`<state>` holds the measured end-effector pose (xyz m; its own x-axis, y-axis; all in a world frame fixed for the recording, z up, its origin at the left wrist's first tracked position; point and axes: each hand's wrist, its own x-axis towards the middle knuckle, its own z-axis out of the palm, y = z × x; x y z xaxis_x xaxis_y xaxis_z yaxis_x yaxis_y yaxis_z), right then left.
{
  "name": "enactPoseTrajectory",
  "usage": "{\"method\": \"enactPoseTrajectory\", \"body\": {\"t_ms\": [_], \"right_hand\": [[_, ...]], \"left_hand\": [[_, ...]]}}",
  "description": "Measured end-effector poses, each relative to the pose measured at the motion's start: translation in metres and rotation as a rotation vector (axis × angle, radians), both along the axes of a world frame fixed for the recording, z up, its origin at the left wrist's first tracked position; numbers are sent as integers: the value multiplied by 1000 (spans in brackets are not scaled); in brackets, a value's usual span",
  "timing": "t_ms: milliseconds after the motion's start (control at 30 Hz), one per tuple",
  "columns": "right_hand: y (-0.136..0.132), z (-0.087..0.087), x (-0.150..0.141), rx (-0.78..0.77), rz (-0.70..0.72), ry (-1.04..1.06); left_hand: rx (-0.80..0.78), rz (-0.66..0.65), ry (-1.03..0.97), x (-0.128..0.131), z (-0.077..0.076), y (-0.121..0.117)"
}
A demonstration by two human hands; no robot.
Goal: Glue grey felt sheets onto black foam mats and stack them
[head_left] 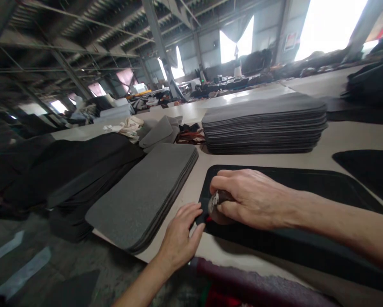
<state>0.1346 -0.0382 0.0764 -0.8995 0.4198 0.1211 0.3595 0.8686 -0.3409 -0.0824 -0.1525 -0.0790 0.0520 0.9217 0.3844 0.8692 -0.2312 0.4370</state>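
Observation:
A black mat (pixel 306 187) with a raised border lies flat on the beige worktable (pixel 348 136) in front of me. My right hand (pixel 252 196) is closed round a small dark-handled tool (pixel 217 200) with a metal tip, pressed at the mat's near left corner. My left hand (pixel 180 236) pinches that same corner of the mat between thumb and fingers. Beside the mat to the left sits a low stack of grey felt pads (pixel 146 192).
A tall stack of grey pads (pixel 265 123) stands behind the mat. Piles of black fabric (pixel 70 170) cover the table's left end. Another black piece (pixel 370 170) lies at the right. Loose grey pieces and white cloth (pixel 137 128) lie further back. The floor drops off at the left.

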Motion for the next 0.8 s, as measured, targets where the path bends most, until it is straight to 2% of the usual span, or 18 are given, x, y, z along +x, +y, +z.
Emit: {"method": "enactPoseTrajectory", "body": {"t_ms": [200, 433, 633, 800], "right_hand": [[4, 10, 15, -49, -25, -80], [8, 12, 42, -81, -88, -110], [9, 13, 76, -88, -149, -137], [9, 12, 108, -154, -242, -139]], "left_hand": [[-6, 2, 10, 0, 1, 0], [0, 1, 30, -2, 0, 0], [11, -2, 76, -4, 1, 1], [38, -12, 113, -7, -1, 3]]}}
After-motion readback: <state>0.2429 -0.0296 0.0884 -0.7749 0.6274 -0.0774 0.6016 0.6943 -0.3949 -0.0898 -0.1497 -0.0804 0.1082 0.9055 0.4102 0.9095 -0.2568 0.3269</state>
